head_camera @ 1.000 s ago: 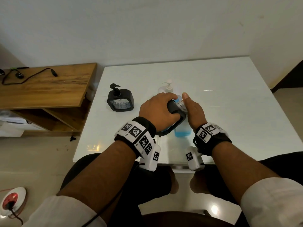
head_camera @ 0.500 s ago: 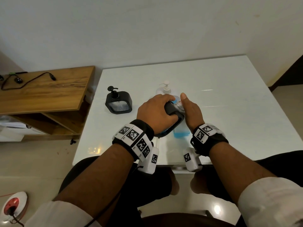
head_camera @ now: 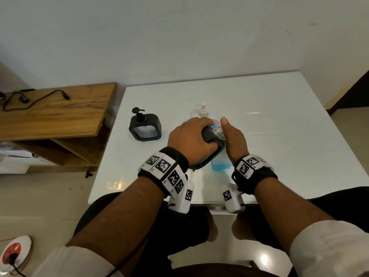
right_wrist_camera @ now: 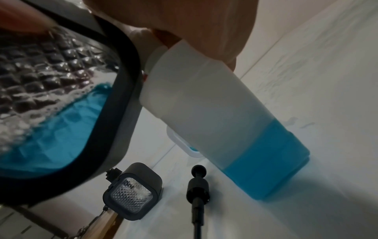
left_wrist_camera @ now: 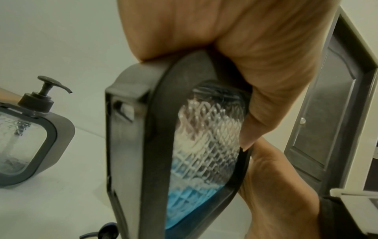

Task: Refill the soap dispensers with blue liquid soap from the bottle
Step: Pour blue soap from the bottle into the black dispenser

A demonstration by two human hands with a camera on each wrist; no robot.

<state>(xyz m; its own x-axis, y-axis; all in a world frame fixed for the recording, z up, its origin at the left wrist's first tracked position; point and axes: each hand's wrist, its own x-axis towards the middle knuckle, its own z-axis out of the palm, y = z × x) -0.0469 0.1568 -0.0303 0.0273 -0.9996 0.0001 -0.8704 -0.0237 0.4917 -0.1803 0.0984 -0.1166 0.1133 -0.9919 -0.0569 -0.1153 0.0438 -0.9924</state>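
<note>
The left hand (head_camera: 191, 136) grips the black soap dispenser (left_wrist_camera: 184, 153) – tilted, its opening hidden; the right hand (head_camera: 232, 140) holds the soap bottle (right_wrist_camera: 235, 126), fingers hidden.

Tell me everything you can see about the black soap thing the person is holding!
The held soap dispenser has a dark, rounded, squarish frame around a clear window with a diamond pattern. Blue soap with a foamy edge fills its lower part. Its pump is off and lies on the white table. The left hand grips it from above, tilted. The bottle in the right hand leans against its top edge.
</note>
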